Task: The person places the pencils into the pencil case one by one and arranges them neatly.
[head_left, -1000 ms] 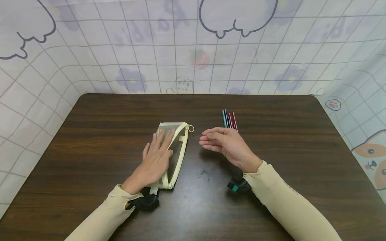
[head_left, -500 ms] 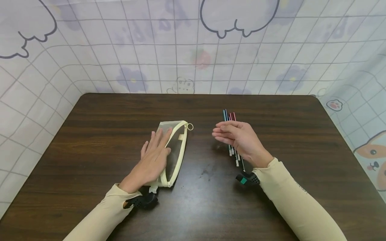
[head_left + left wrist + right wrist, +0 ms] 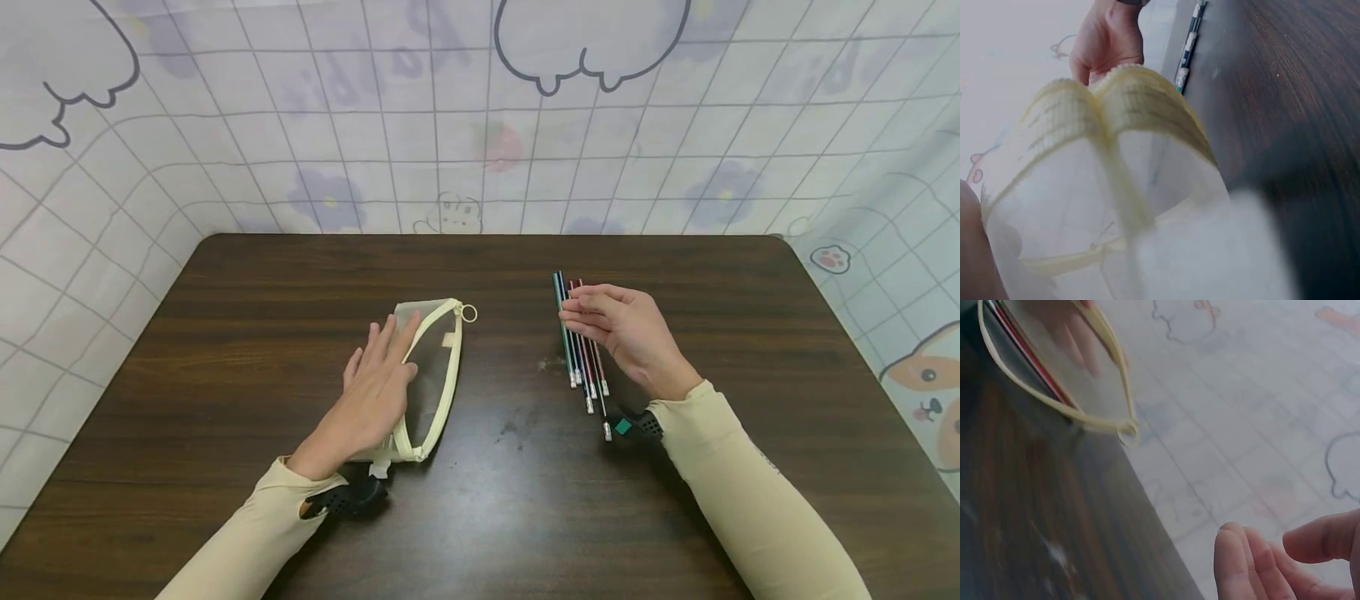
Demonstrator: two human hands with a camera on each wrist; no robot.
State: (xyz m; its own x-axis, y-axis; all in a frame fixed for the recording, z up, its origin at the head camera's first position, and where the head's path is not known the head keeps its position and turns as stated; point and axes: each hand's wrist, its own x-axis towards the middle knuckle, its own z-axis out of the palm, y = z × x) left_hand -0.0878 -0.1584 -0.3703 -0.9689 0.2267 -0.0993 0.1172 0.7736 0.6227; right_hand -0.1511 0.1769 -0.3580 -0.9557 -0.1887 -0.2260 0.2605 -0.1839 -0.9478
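My left hand [image 3: 367, 396] lies flat with spread fingers on a translucent pencil pouch [image 3: 451, 367] with pale yellow edging. Its zipper gapes, and the ring pull [image 3: 469, 313] sits at the far end. In the left wrist view the pouch's mouth [image 3: 1063, 119] bulges wide. Inside the pouch [image 3: 997, 359] in the right wrist view, thin red and dark pencils [image 3: 1041, 372] show. Over several more pencils [image 3: 567, 350] on the table hovers my right hand [image 3: 626, 337], fingers loosely bent, thumb apart from them [image 3: 1266, 569], holding nothing. It hides part of those pencils.
The dark wood table [image 3: 495, 517] meets a white grid-patterned cloth [image 3: 510, 125] at the back and sides. A black wrist camera [image 3: 348, 498] sits under the left wrist, and another [image 3: 641, 425] under the right. Both sleeves are pale yellow.
My right hand has moved right and slightly away from me, from beside the pencils to over them, uncovering their eraser ends. My left hand and the pouch have shifted slightly left.
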